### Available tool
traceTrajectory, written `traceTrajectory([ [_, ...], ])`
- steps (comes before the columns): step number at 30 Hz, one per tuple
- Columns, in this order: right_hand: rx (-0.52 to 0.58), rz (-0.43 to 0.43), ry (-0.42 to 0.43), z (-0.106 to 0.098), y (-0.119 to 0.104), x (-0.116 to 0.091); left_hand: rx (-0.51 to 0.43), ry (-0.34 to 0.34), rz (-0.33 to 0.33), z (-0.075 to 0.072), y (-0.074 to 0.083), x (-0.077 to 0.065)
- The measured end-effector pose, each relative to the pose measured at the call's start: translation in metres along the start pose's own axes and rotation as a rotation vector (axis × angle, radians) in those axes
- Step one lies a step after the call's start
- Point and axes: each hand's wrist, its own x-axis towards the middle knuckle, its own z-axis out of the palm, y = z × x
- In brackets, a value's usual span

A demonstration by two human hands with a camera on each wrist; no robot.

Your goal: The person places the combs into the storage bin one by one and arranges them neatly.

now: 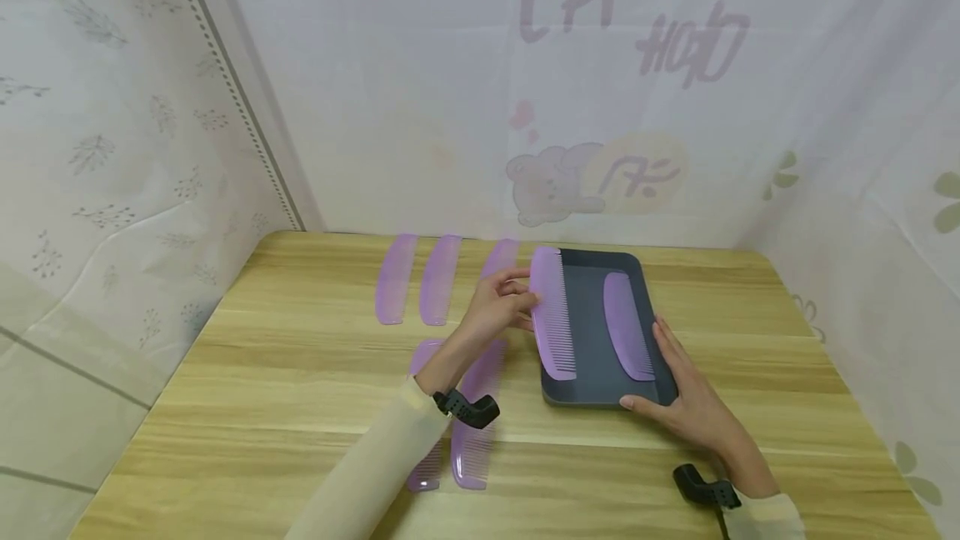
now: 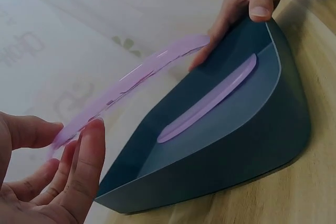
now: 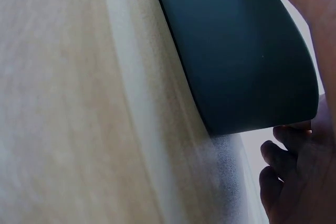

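Head view w/ both wrist views. Left hand [image 1: 501, 300] pinches a purple comb [image 1: 551, 315] at its spine, thumb and fingertips [image 2: 89, 145] closed on the near end; comb hangs over the left rim of the dark tray [image 1: 592, 390], teeth toward the tray's inside, apparently not yet touching the floor. Right hand [image 1: 686, 394] steadies the tray at its near-right corner: thumb [image 2: 259, 10] hooked over the rim, fingers along the outer wall, i.e. gripping the tray. A 2nd comb [image 1: 627, 325] lies flat inside, toward the right wall.

Outside the tray, on the worktop [image 1: 300, 407]: three combs at the back, left of the tray [image 1: 395, 277] [image 1: 439, 277] [image 1: 501, 257], and two nearer ones partly under the left forearm [image 1: 427, 465] [image 1: 474, 432]. Patterned curtain [image 1: 600, 90] closes the rear and sides.

Step in hand, as judged: placing phase, comb no. 2 going into the tray. Next move calls for lowering the comb flat beside the one inside w/o overlap, then freeing the pinch; the right hand's hold keeps the tray from sliding.
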Motion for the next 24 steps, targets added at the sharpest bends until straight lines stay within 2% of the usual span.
traceTrajectory([
  [9, 0.004, -0.004, 0.002, -0.002, 0.000, 0.001, -0.002, -0.007, -0.029, 0.012, -0.006, 0.019],
  [17, 0.001, -0.007, 0.004, -0.003, -0.003, 0.002, 0.007, -0.019, -0.023, 0.021, -0.008, 0.028],
  [24, 0.003, 0.003, 0.000, -0.001, -0.001, 0.001, 0.102, -0.042, -0.037, 0.031, -0.011, 0.035],
])
